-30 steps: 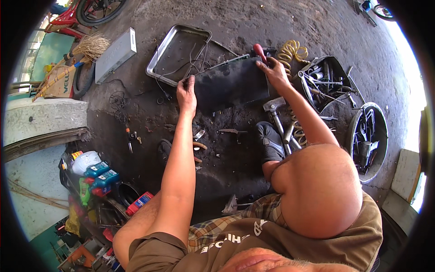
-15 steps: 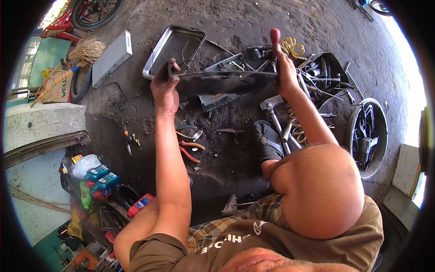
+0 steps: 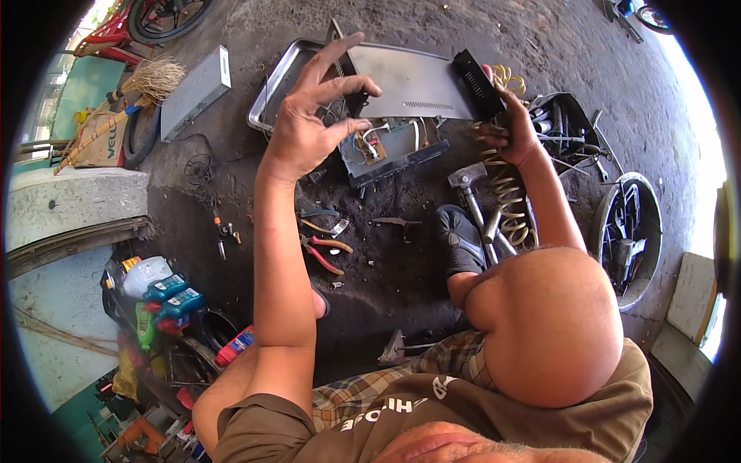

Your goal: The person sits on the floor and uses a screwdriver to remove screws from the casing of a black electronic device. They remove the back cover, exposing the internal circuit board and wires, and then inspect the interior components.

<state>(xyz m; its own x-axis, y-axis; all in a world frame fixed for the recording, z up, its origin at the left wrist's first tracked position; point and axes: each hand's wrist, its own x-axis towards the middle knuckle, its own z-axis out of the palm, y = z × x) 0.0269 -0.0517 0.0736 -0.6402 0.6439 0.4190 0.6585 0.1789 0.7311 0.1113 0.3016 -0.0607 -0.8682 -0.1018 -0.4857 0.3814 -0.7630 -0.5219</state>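
Observation:
A bent sheet-metal cover (image 3: 409, 73), pale inside with vent slots and dark side flanges, is tilted above an opened electronics case (image 3: 413, 158) on the ground. My right hand (image 3: 515, 131) grips the cover by its black right flange. A bit of red shows behind those fingers, likely the red-handled tool seen earlier, mostly hidden. At the cover's left flange, my left hand (image 3: 305, 127) has its fingers and thumb spread, partly in front of the metal; whether the fingertips touch it, I cannot tell. Inside the case are a brown circuit board (image 3: 374, 147) and white wires.
A metal tray (image 3: 270, 89) lies behind my left hand. Pliers (image 3: 320, 251), a hammer (image 3: 467, 181) and a coiled spring (image 3: 509, 204) lie nearer me. At right are a tool-filled container (image 3: 567, 127) and a round bin (image 3: 652, 255). A grey metal box (image 3: 193, 96) stands far left.
The cover has turned from nearly edge-on to show its pale face, and its far edge has risen. My left hand has gone from gripping its edge to spread fingers.

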